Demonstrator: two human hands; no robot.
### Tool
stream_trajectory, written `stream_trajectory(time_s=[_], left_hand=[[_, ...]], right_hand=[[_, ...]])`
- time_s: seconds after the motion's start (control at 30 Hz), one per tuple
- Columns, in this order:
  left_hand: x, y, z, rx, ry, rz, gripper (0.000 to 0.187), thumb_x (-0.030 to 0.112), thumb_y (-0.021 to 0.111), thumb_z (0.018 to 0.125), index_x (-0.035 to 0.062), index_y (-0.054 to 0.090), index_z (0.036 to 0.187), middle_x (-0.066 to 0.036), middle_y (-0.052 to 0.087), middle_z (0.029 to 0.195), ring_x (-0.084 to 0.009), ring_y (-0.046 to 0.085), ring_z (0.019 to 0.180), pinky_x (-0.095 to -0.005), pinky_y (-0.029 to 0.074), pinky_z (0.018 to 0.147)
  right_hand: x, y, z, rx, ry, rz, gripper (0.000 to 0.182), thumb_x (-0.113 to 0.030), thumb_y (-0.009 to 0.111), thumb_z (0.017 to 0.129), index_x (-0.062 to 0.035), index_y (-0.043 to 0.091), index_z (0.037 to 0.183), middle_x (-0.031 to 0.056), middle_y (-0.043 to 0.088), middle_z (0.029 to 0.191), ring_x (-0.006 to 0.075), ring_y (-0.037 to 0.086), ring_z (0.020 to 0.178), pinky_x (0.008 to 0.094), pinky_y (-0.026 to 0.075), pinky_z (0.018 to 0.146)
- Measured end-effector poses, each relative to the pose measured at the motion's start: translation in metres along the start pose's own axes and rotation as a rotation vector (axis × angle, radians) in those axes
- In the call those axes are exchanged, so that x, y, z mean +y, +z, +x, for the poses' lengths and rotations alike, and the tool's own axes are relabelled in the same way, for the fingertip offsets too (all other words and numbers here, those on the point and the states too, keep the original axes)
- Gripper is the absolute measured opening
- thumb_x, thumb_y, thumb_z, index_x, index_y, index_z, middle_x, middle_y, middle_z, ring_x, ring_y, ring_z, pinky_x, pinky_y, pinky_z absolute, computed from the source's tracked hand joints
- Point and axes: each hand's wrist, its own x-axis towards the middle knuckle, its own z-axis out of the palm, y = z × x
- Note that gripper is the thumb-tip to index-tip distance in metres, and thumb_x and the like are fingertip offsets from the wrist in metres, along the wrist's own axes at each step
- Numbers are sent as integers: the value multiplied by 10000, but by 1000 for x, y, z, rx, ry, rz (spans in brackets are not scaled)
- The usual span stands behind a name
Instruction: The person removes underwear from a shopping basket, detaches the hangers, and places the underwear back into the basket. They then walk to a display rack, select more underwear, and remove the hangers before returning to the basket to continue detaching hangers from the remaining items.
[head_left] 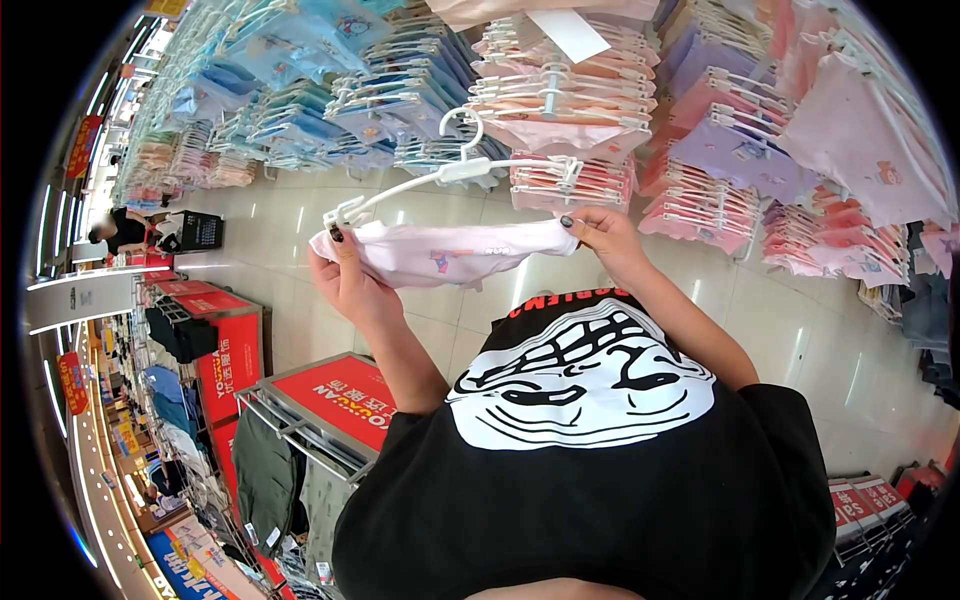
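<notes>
Head view: left grip (350, 275) and right grip (608, 243) pinch pink garment (455, 257) (right end off white hanger (462, 171)).

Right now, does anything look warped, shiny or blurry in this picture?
In the head view, wide-angle distortion bends the scene toward rounded black corners; also in the head view, glare streaks the floor tiles; there too, the pale pink briefs look fairly clear, though their small lettering is unreadable.
</notes>
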Motion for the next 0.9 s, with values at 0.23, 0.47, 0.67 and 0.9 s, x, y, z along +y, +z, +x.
stream_trajectory(time_s=[0.23, 0.47, 0.67, 0.9], left_hand=[[-6, -9, -4, -26, -39, -15, 157, 100, 476, 858, -7, 497, 971, -97, 560, 922, -149, 547, 834, -286, 456, 725], [-12, -15, -6, 36, -96, -4, 195, 121, 470, 863, -8, 494, 1007, -98, 553, 939, -160, 539, 865, -296, 443, 757], [-14, -23, -6, 95, -120, 37, 194, 126, 467, 861, -2, 497, 1003, -87, 555, 940, -149, 543, 860, -283, 449, 747], [-24, -37, -2, 74, -105, 163, 194, 124, 492, 844, 2, 500, 995, -81, 566, 921, -143, 561, 816, -269, 460, 700]], right_hand=[[4, -3, 1, 118, 68, 134, 222, -232, 528, 845, -23, 581, 897, 9, 584, 813, 82, 522, 745, 223, 413, 685], [-2, 0, 3, 149, 64, 348, 212, -181, 501, 853, -19, 529, 986, 65, 564, 937, 150, 548, 882, 307, 450, 815], [1, -14, 4, 90, 133, 476, 225, -139, 494, 844, 9, 515, 1012, 115, 550, 1024, 206, 551, 946, 350, 443, 870], [-2, -24, 5, 10, 175, 622, 292, -152, 473, 863, 3, 446, 1109, 110, 530, 1078, 196, 530, 992, 339, 427, 891]])
